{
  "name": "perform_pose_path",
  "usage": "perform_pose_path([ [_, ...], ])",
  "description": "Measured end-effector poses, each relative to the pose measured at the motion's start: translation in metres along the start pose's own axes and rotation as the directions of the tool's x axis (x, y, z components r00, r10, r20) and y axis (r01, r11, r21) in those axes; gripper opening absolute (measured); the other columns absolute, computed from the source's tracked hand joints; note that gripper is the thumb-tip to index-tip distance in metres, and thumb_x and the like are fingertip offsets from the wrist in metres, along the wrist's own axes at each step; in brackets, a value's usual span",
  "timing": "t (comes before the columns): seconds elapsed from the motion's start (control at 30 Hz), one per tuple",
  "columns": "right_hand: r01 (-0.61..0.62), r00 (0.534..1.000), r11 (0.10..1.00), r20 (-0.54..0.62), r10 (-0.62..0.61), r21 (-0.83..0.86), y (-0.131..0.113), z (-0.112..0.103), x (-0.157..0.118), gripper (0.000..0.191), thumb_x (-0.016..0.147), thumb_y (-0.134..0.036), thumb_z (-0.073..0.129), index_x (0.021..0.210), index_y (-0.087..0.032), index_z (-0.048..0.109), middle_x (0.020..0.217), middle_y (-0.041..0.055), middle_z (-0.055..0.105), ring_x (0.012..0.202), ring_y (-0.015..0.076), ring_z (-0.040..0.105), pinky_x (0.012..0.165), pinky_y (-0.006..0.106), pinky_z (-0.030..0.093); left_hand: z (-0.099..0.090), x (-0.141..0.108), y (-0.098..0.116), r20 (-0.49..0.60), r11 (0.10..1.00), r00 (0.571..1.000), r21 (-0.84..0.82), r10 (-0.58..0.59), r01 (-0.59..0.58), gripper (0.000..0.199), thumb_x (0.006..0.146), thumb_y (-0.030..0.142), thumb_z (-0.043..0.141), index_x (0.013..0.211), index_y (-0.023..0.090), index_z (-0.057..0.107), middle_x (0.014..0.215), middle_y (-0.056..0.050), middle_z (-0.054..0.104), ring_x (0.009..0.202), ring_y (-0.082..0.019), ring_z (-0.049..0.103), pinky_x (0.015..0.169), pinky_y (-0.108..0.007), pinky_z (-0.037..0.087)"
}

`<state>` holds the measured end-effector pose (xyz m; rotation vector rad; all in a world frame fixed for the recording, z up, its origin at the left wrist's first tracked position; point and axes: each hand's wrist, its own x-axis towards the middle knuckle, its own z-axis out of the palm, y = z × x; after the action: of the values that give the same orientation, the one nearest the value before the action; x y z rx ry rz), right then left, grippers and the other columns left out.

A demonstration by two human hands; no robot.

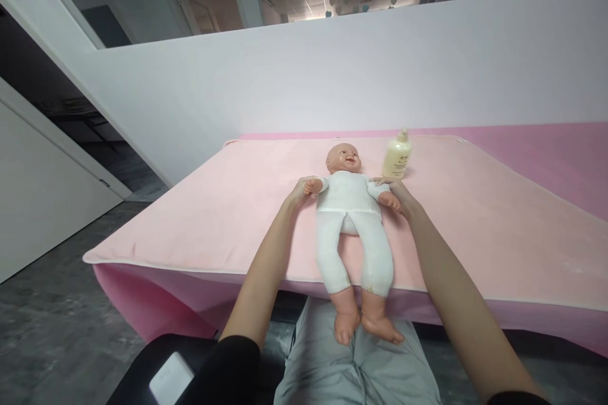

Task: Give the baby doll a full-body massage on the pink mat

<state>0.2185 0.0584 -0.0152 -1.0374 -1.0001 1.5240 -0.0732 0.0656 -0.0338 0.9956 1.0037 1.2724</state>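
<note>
A baby doll in a white cloth suit lies on its back on a pink padded sheet. Its head points toward the wall, and its bare feet hang past the table's near edge, above my lap. My left hand is closed around the doll's forearm on the left, its fingers partly hidden behind the doll's hand. On the other side, my right hand grips the doll's other arm, with fingers lying over the sleeve. Just beyond my right hand stands a pale yellow pump bottle, upright and untouched.
A white wall with windows above it runs along the table's far side. Pink cloth drapes over the front edge. A white object lies on a black seat at lower left. A white door stands at left.
</note>
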Motion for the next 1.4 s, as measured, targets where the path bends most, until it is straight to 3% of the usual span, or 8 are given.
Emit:
perform_pose_path([
  [0.23,0.074,0.997,0.99,-0.012,-0.075,-0.119,0.0,-0.008,0.008,0.02,0.052,-0.013,0.062,0.069,-0.022,0.069,0.074,0.0012,0.068,0.078,0.0207,0.062,0.065,0.031,0.053,0.0,-0.002,0.009,0.024,0.996,0.998,0.071,-0.05,0.048,0.011,0.056,0.02,0.07,0.066,0.015,0.07,0.073,-0.007,0.069,0.071,-0.019,0.063,0.072,-0.031,0.048],
  [0.53,0.152,0.988,0.988,-0.022,-0.151,0.009,0.015,-0.02,0.014,0.02,0.044,-0.009,0.05,0.056,-0.017,0.064,0.09,0.0038,0.07,0.085,0.0218,0.064,0.078,0.033,0.054,-0.003,-0.018,0.014,0.024,0.988,0.999,0.145,0.046,-0.05,0.009,0.053,0.011,0.064,0.061,0.013,0.068,0.091,-0.01,0.072,0.085,-0.021,0.067,0.084,-0.03,0.05],
  [0.8,0.15,0.975,0.973,-0.19,-0.116,0.178,0.007,-0.028,0.014,0.018,0.048,-0.008,0.054,0.062,-0.019,0.054,0.055,-0.0027,0.049,0.051,0.0106,0.045,0.047,0.024,0.045,-0.007,-0.019,0.021,-0.023,0.94,0.999,0.337,-0.04,0.046,0.014,0.052,0.011,0.048,0.057,0.014,0.061,0.079,-0.006,0.072,0.071,-0.018,0.064,0.078,-0.031,0.052],
  [0.93,0.201,0.962,0.911,-0.248,-0.114,0.361,0.0,-0.034,0.012,0.022,0.051,-0.003,0.052,0.065,-0.019,0.047,0.057,-0.0045,0.048,0.046,0.0062,0.04,0.042,0.019,0.039,-0.006,-0.02,0.025,-0.035,0.869,0.997,0.492,0.07,-0.044,0.011,0.052,0.012,0.04,0.048,0.016,0.05,0.065,-0.004,0.067,0.069,-0.016,0.061,0.071,-0.028,0.05],
  [1.03,0.282,0.939,0.804,-0.322,-0.12,0.523,-0.001,-0.038,0.01,0.027,0.049,0.001,0.047,0.067,-0.018,0.046,0.063,-0.0047,0.051,0.047,0.0035,0.04,0.042,0.015,0.036,0.004,-0.024,0.032,0.053,0.643,0.981,0.749,0.186,-0.163,0.015,0.055,0.01,0.038,0.045,0.017,0.046,0.055,-0.003,0.059,0.067,-0.016,0.06,0.068,-0.026,0.045],
  [1.17,0.313,0.936,0.669,-0.339,-0.096,0.674,-0.001,-0.044,0.006,0.031,0.05,0.001,0.044,0.073,-0.019,0.047,0.061,-0.0066,0.048,0.045,0.0035,0.04,0.043,0.014,0.037,0.029,-0.035,0.038,0.151,0.075,0.963,0.982,0.225,-0.171,0.021,0.069,0.01,0.043,0.06,0.016,0.061,0.071,-0.009,0.066,0.071,-0.019,0.06,0.067,-0.028,0.042],
  [1.23,0.316,0.937,0.622,-0.338,-0.086,0.716,-0.002,-0.046,0.005,0.033,0.052,0.001,0.044,0.077,-0.02,0.048,0.062,-0.0064,0.051,0.044,0.0042,0.04,0.043,0.015,0.039,0.042,-0.041,0.037,0.169,-0.128,0.964,0.981,0.207,-0.144,0.026,0.079,0.012,0.041,0.074,0.014,0.067,0.085,-0.013,0.068,0.082,-0.022,0.062,0.068,-0.029,0.043],
  [1.4,0.335,0.931,0.534,-0.36,-0.06,0.776,-0.002,-0.051,0.005,0.032,0.058,-0.004,0.045,0.085,-0.021,0.05,0.068,-0.0045,0.055,0.045,0.0055,0.041,0.043,0.017,0.04,0.057,-0.052,0.033,0.238,-0.384,0.956,0.91,0.175,-0.156,0.033,0.088,0.009,0.035,0.095,0.01,0.068,0.099,-0.018,0.065,0.097,-0.027,0.06,0.072,-0.033,0.044],
])
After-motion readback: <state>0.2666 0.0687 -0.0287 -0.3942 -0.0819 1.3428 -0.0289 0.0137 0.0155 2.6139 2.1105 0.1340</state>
